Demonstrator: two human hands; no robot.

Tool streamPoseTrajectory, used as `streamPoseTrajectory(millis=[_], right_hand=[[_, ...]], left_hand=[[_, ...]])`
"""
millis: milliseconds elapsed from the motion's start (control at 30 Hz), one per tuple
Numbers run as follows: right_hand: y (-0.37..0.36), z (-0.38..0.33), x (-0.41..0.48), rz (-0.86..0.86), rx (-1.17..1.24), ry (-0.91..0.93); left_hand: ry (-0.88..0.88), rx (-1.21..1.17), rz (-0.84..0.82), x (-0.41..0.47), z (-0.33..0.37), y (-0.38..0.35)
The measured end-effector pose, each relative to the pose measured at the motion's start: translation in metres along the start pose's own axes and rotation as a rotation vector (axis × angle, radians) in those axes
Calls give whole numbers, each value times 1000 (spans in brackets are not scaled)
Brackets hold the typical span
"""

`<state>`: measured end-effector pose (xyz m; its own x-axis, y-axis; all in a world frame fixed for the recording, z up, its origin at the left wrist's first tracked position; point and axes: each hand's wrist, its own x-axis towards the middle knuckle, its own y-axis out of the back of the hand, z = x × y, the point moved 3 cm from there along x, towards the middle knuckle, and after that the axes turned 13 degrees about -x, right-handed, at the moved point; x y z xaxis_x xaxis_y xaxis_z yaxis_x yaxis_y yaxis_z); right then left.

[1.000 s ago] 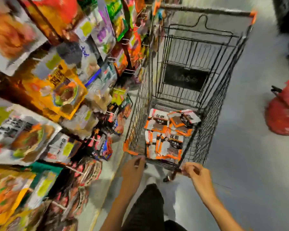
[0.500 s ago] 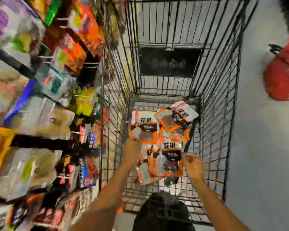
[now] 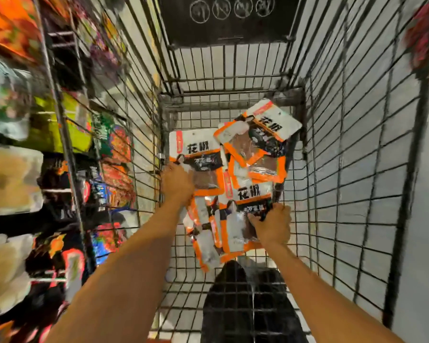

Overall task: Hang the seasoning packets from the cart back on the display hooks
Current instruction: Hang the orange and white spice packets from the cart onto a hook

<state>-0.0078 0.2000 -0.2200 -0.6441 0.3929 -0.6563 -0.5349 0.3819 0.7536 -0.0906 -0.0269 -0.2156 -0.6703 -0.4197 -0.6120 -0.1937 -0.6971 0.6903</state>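
While both hands reach down inside the wire shopping cart [image 3: 357, 154], the step in hand looks like the pick-up: gathering seasoning packets [image 3: 258, 154] before any of them goes to a hook. The packets, white and orange with black lettering, lie in an overlapping heap on the cart floor towards its far end, some flat and some tilted against each other.

The left hand [image 3: 177, 180] has its grip curled round the lower part of the far-left packet [image 3: 196, 144], close to the cart's left wall. The right hand [image 3: 273, 224] pinches the right edge of the near packet [image 3: 252, 191], fingers folded over it. Whether either packet has lifted clear of the ones under it cannot be told from this view.

To the left, outside the wire, hangs the display rack [image 3: 60, 125] with its coloured packs; it is smeared by motion, and its hooks are too blurred to tell apart. A black sign plate [image 3: 228, 18] sits on the cart's far wall.

By my judgement the task is at its start, since the whole heap is in the cart. The next move calls for lifting the held packets up and over the left wall without dragging their neighbours along, then finding each packet's hang hole in its top edge and turning it upright to meet a free hook. Slippery film and the overlap could let a packet slide out of a one-edge pinch.
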Motion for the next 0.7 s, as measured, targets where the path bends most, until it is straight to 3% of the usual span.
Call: streamPoseTrajectory(millis=[233,400,567,700], right_hand=[[-5,5,4,-37,50,-70],[-9,9,-1,-113,197,-122],[-6,15,-10,-228,399,-179],[-2,24,-24,-312,766,-260]], left_hand=[[41,-69,186,0,19,3],[29,-292,252,-9,25,16],[201,-547,148,-16,20,29],[293,-731,54,-31,15,30]])
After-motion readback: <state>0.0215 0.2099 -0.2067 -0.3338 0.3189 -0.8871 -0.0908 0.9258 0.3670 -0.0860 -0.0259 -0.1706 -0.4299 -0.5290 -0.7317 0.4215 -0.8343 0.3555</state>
